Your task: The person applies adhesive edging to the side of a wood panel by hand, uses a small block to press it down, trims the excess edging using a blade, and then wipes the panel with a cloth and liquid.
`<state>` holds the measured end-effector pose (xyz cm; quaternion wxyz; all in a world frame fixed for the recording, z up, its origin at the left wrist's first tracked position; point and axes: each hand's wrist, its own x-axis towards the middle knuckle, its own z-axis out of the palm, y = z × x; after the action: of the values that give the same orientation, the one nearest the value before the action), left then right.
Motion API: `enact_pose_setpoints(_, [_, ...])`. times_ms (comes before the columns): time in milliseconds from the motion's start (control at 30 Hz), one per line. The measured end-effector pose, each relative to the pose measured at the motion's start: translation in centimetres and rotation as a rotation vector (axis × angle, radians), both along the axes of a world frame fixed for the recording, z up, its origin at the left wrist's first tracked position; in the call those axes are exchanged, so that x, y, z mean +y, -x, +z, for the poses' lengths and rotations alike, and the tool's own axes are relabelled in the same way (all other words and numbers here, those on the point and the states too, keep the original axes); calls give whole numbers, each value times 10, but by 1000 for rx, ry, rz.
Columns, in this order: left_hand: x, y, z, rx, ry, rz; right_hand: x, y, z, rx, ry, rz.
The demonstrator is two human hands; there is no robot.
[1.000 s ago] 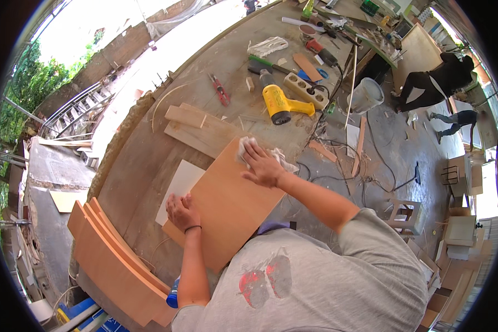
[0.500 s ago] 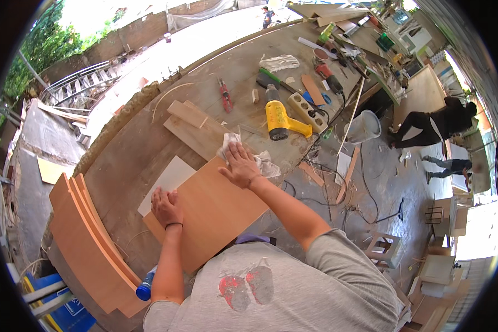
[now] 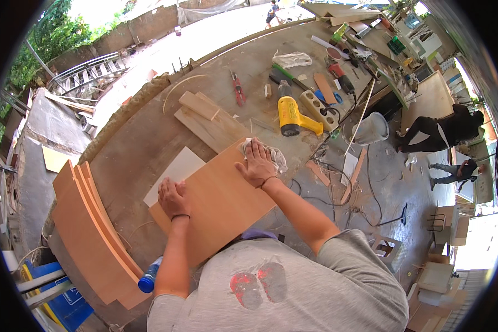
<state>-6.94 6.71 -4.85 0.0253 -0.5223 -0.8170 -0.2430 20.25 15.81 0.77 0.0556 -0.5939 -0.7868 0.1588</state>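
Note:
A flat wood-grain board [image 3: 221, 205] lies in front of me on the workbench, its near edge close to my shirt. At its far right corner, my right hand [image 3: 257, 166] holds a crumpled white rag [image 3: 278, 159] pressed against the surface, fingers extended over the cloth. My left hand [image 3: 174, 199] rests at the board's left edge, open, with fingers slightly bent and nothing visible in them. A white sheet [image 3: 180, 169] sticks out from under the board beside that hand.
Curved wood-grain panels [image 3: 97, 238] stand at the left, near a blue-capped bottle [image 3: 148, 279]. Beyond the board are wood strips [image 3: 199, 105], red-handled pliers [image 3: 237, 88], a yellow heat gun [image 3: 293, 117] and a power strip [image 3: 318, 109]. A bucket [image 3: 371, 128] and people are at right.
My right hand has slid the rag rightward along the board's far end, and the rag is more bunched now. My left hand stays at the left edge. The whole view has shifted slightly.

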Motion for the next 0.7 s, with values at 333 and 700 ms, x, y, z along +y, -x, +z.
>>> enact_pose_setpoints(333, [3,0,18,35,98,-24,-92,-54,-2,-109,19,-7])
enact_pose_setpoints(700, [-3,4,25,-15,95,12,-81,-58,0,-158,-27,89])
